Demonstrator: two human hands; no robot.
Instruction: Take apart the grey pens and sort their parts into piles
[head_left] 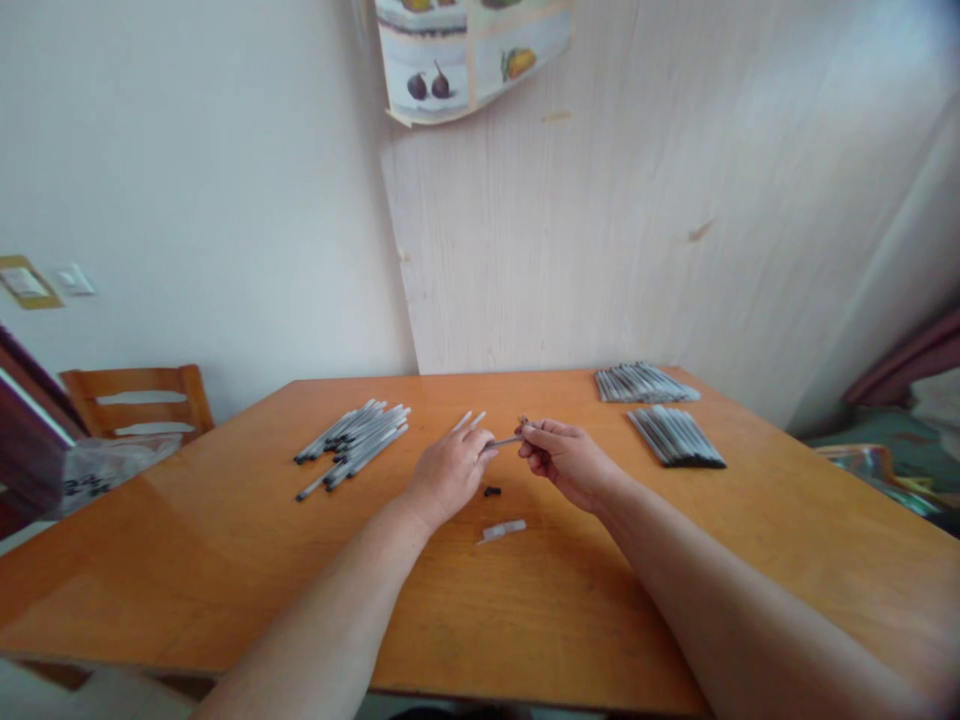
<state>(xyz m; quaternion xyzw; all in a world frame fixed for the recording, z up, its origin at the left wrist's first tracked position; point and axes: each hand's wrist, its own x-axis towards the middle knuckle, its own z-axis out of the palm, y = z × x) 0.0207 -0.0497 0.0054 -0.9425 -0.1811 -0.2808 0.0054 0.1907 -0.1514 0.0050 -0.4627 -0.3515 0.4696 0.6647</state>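
Observation:
A thin grey pen (505,441) stretches between my two hands over the middle of the table. My left hand (450,470) is closed around one end of it. The fingertips of my right hand (559,455) pinch the other end, and a tiny part there is too small to make out. Below the hands lie small black pieces (492,491), like pen caps or plugs. Nearer to me are translucent plastic pieces (502,530). Just behind my left hand, a pair of pale sticks, like pen barrels (469,420), is partly hidden.
A loose pile of grey pens with black ends (360,435) lies on the left of the wooden table (247,560). To the right are a neat row of pens (675,437) and a bagged bundle (645,383). A chair (142,410) with a plastic bag (112,465) stands at left.

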